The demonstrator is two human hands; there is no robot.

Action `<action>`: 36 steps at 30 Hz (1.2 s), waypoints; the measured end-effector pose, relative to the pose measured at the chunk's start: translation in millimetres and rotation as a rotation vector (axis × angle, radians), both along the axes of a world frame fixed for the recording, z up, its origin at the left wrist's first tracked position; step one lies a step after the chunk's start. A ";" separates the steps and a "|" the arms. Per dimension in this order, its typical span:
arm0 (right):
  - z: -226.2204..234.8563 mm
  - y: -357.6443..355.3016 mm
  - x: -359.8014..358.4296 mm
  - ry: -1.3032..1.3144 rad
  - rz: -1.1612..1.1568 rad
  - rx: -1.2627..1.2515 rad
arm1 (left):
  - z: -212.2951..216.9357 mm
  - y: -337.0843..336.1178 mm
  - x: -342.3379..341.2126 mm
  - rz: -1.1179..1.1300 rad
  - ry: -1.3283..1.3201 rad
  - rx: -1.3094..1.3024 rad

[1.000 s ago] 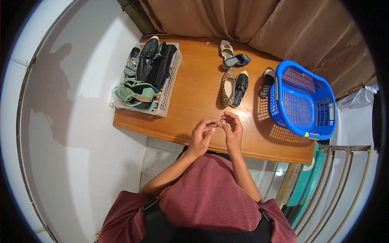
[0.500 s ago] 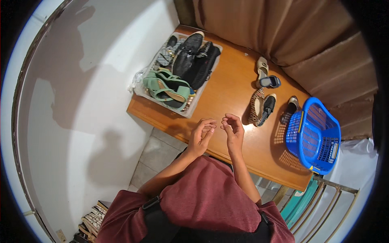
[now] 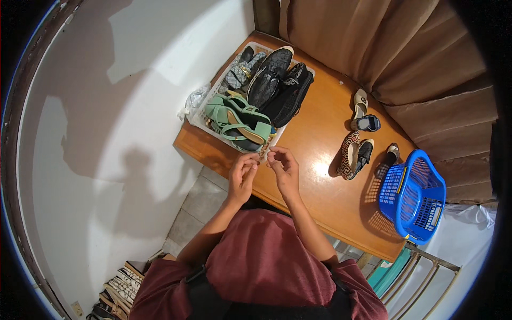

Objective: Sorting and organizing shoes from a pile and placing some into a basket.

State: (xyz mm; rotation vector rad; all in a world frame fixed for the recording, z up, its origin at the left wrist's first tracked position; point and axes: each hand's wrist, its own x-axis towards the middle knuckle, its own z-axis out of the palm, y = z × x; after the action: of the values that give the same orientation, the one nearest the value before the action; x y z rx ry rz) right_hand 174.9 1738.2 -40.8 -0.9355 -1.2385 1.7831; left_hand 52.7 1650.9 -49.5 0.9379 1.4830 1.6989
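Observation:
My left hand [image 3: 242, 178] and my right hand [image 3: 285, 172] hover close together over the table's near edge, fingers loosely curled, and I see nothing held in either. Just beyond them stands a white plastic basket [image 3: 220, 83] full of shoes. Green strappy heeled sandals [image 3: 234, 118] lie at its near side, next to my fingertips. Behind these are a black quilted shoe [image 3: 263, 88], a black shoe [image 3: 294, 101] and a grey patterned shoe [image 3: 238, 77].
A blue plastic basket [image 3: 389, 188] stands at the table's right end. Left of it are a patterned flat [image 3: 349, 154], a black shoe [image 3: 365, 153], a beige sandal [image 3: 360, 101] and a dark slide [image 3: 368, 123]. Brown curtain [image 3: 341, 42] hangs behind; a white wall [image 3: 154, 106] is left.
My hands have shifted left and slightly up, nearer the white basket. The view has swung, so table and baskets sit somewhat differently in the picture.

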 end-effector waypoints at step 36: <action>-40.8 151.4 -118.0 -0.715 0.080 0.559 | -23.6 274.7 -172.2 -0.489 0.371 -0.690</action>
State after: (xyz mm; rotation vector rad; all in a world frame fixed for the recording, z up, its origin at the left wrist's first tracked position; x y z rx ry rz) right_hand 56.9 1889.6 -81.5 -1.2249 -2.0983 1.0492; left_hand -119.4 1925.6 -73.2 1.1241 1.7191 0.6098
